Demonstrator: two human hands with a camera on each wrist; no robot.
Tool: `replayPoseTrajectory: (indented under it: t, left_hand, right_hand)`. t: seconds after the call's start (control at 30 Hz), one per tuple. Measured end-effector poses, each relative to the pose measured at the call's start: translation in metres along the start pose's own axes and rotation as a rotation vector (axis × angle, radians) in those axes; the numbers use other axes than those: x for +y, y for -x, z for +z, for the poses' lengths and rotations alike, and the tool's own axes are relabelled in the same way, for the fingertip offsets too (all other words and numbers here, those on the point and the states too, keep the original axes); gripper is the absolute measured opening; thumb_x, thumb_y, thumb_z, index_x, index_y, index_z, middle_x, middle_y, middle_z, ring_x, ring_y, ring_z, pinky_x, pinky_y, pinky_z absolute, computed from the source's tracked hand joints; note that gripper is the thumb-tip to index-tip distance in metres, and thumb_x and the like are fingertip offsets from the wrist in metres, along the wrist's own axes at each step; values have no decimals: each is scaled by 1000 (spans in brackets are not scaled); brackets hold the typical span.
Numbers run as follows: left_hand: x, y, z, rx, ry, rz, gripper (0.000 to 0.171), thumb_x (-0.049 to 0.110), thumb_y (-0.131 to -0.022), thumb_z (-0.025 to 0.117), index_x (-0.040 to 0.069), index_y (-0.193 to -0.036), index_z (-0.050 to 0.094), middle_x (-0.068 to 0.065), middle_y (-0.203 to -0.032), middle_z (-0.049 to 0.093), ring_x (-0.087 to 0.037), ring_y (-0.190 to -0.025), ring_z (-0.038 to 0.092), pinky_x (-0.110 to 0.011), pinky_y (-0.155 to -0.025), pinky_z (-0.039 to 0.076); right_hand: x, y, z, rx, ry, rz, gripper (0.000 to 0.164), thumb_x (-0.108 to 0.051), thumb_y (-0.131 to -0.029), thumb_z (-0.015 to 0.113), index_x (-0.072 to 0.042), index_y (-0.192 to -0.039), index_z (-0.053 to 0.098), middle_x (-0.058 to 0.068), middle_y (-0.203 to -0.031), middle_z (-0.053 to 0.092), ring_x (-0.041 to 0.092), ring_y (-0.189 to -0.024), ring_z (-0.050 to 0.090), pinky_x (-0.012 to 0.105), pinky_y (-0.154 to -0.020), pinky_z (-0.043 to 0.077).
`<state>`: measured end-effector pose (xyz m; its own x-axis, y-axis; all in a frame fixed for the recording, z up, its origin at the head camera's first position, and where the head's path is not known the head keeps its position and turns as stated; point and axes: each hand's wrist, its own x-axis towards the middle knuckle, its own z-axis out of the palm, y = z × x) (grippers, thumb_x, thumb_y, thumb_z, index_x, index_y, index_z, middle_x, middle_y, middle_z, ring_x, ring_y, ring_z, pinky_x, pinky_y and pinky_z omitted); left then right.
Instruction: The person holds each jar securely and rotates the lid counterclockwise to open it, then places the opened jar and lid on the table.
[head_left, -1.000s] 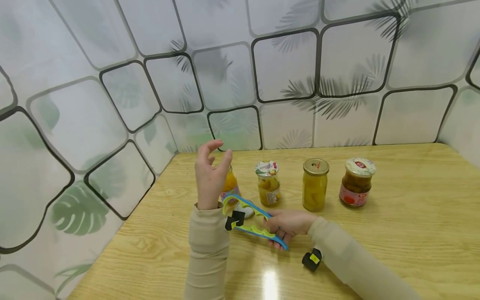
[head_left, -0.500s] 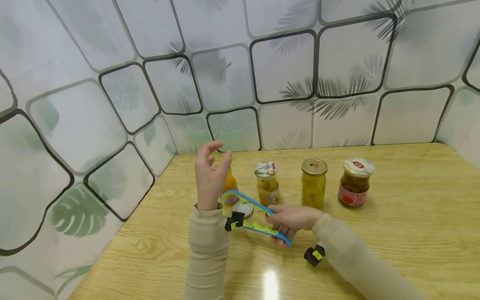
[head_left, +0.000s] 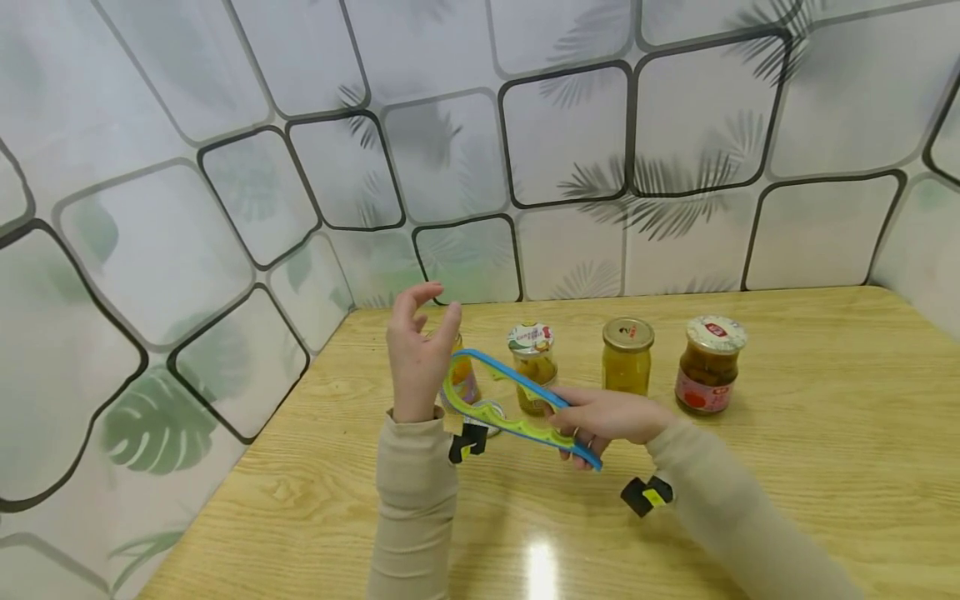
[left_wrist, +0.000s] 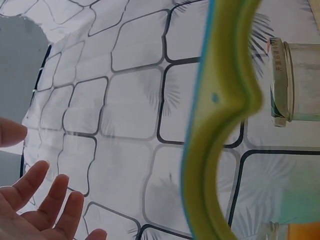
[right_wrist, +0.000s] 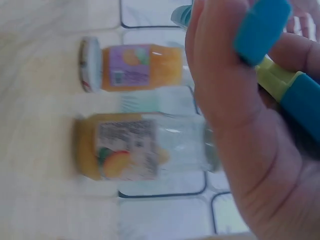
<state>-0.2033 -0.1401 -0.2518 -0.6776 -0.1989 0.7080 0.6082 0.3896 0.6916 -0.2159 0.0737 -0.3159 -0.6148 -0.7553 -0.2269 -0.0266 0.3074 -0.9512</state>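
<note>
My right hand (head_left: 611,414) grips the handle ends of a blue and yellow-green jar opener (head_left: 517,427), its scalloped inner edges facing each other. The closed end points left, raised in front of the jars. My left hand (head_left: 416,367) is held up beside that end, fingers loosely bent and apart, holding nothing. Behind the opener stands a jar of orange fruit (head_left: 468,387), partly hidden; the right wrist view shows its purple label (right_wrist: 130,65). A loose white lid (head_left: 495,410) lies before it, overlapped by the opener. One blue handle end (right_wrist: 262,32) sticks out past the right hand.
A fruit jar with a patterned lid (head_left: 532,337) stands right of the orange one. Farther right are a tall yellow jar (head_left: 627,358) with a gold lid and a brown jar (head_left: 708,367) with a pink label. A patterned wall covering (head_left: 570,250) backs the wooden table (head_left: 825,400).
My right hand has lifted the jar opener and shifted it slightly right, tilting it so that it overlaps the second jar. The left hand has hardly moved.
</note>
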Motion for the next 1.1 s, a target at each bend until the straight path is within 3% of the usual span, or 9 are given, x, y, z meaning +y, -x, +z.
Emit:
replayPoseTrajectory:
  t: [0.33, 0.53, 0.7, 0.9, 1.1]
  left_hand:
    - [-6, -2, 3, 16, 9, -27, 26, 11, -82, 59, -3, -104, 56, -13, -109, 53, -21, -105, 46, -42, -89, 35]
    - [-16, -2, 9, 7, 11, -57, 28, 13, -82, 58, -3, -105, 54, -14, -107, 54, -23, -105, 46, -44, -87, 36]
    - [-27, -1, 18, -18, -1, -94, 29, 14, -85, 55, -2, -108, 50, -14, -108, 54, -24, -104, 47, -44, -85, 36]
    - [-36, 3, 34, -131, 49, -252, 35, 13, -85, 56, -1, -115, 44, -13, -111, 50, -26, -107, 44, -45, -87, 35]
    - [-48, 10, 52, -221, 48, -383, 45, 17, -80, 63, 1, -118, 43, -11, -117, 48, -23, -112, 42, -41, -93, 34]
  right_hand:
    - [-21, 30, -21, 148, 116, -117, 22, -21, -95, 40, 1, -96, 39, 17, -78, 49, 22, -60, 51, 35, -53, 47]
    - [-29, 47, -31, 231, 189, -178, 23, -22, -95, 41, 1, -92, 40, 13, -69, 42, 22, -55, 42, 33, -51, 40]
    - [-32, 56, -36, 326, 241, -204, 21, -20, -93, 45, 0, -89, 39, 13, -72, 41, 24, -57, 43, 33, -52, 39]
    - [-34, 68, -43, 451, 367, -183, 19, -19, -92, 48, -2, -87, 40, 8, -66, 42, 23, -60, 50, 33, -55, 43]
    - [-37, 81, -46, 538, 442, -143, 20, -22, -91, 49, -4, -95, 43, 9, -71, 51, 19, -55, 49, 30, -43, 40]
